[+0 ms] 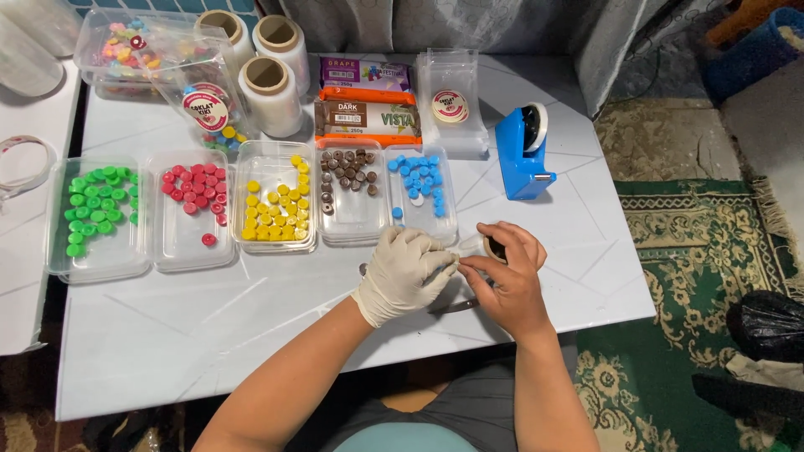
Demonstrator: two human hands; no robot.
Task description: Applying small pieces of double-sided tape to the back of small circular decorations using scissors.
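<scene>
Filling step, centre frame: white-gloved left hand (404, 274) & bare right hand (508, 285) pinching small clear plastic bag (470, 247); needing blue round candies (419, 179) nxt.

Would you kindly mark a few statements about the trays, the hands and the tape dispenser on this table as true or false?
1. The left hand wears a white glove. True.
2. The right hand is gloved too. False: it is bare.
3. The green pieces lie in the leftmost tray. True.
4. The blue tape dispenser stands left of the trays. False: it stands to their right.
5. The yellow pieces lie in the middle tray of five. True.
</scene>
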